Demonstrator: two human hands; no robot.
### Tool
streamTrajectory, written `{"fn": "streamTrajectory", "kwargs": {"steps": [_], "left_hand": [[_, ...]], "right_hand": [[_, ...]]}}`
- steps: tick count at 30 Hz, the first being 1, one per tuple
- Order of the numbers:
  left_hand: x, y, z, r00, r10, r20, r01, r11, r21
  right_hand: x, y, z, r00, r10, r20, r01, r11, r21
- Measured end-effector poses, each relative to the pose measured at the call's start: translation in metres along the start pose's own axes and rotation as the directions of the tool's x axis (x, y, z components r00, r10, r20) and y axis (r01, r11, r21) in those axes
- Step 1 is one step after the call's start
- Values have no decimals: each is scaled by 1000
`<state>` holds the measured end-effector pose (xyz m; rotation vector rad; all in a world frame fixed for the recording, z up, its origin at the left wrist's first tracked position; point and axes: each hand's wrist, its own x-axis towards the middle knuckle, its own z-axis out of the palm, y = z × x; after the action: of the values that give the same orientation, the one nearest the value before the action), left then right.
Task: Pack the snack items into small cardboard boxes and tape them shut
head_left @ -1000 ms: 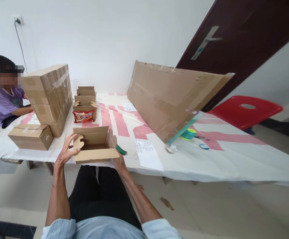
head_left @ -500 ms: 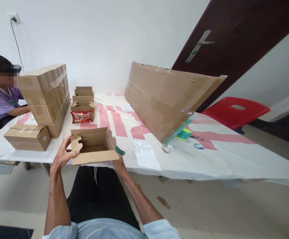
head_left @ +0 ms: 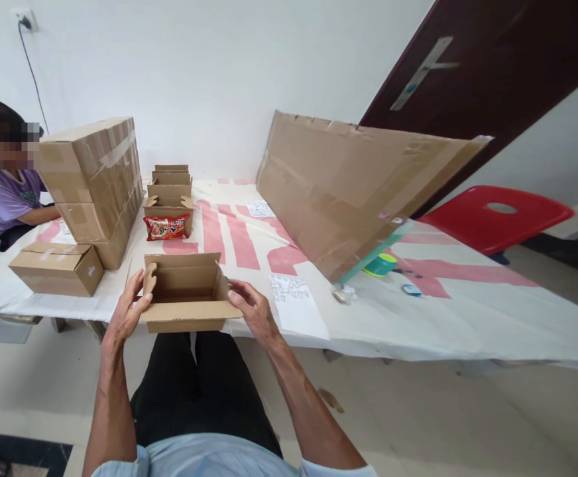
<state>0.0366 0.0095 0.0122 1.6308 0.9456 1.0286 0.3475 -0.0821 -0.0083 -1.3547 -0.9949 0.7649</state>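
An open cardboard box (head_left: 185, 312) sits at the table's front edge, its top facing up and its front flap folded out toward me. My left hand (head_left: 128, 311) is closed on its left side, with the thumb by the notched end flap. On the right side, my right hand (head_left: 254, 310) grips the other end, fingers over the edge. A bit of green shows by the right fingers, too small to name. Beyond the box lies a red instant noodle packet (head_left: 166, 228), leaning against a row of open cardboard boxes (head_left: 170, 192).
Taped cartons (head_left: 90, 179) are stacked at left, with a single carton (head_left: 56, 268) before them. A person in purple (head_left: 5, 192) sits beyond. At right are a printed sheet (head_left: 296, 308), a large cardboard panel (head_left: 348, 192), a tape roll (head_left: 380, 265) and a red chair (head_left: 498, 215).
My right hand has moved up from below the box's right corner to its right side. The green curved object by it is now mostly hidden. The left end flap has turned more upright.
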Motion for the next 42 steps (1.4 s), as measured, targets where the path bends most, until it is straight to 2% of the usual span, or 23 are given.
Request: {"fn": "streamTrajectory", "kwargs": {"steps": [6,12,17,25,31,38,42], "left_hand": [[-8,7,2,1000,2,29,-2,1000,3],[-22,8,0,1000,-2,11,1,1000,25],[-28,9,0,1000,15,-12,-14,997,71],[-34,16,1,998,59,-38,-57,996,71],[-40,15,-1,997,69,-23,-68,997,39],[-41,15,-4,1000,29,10,-29,998,59],[-40,13,-6,1000,-4,10,4,998,56]], "right_hand": [[-15,-7,-3,998,-35,58,40,995,-86],[-30,5,0,995,-97,-20,92,984,-156],[-35,15,4,994,-72,-85,62,991,-119],[-45,16,7,988,-62,-144,49,995,-88],[-50,19,6,986,-97,-137,84,992,-99],[-45,25,12,965,-199,-169,186,978,-93],[-45,27,11,964,-220,-150,206,973,-103]]}}
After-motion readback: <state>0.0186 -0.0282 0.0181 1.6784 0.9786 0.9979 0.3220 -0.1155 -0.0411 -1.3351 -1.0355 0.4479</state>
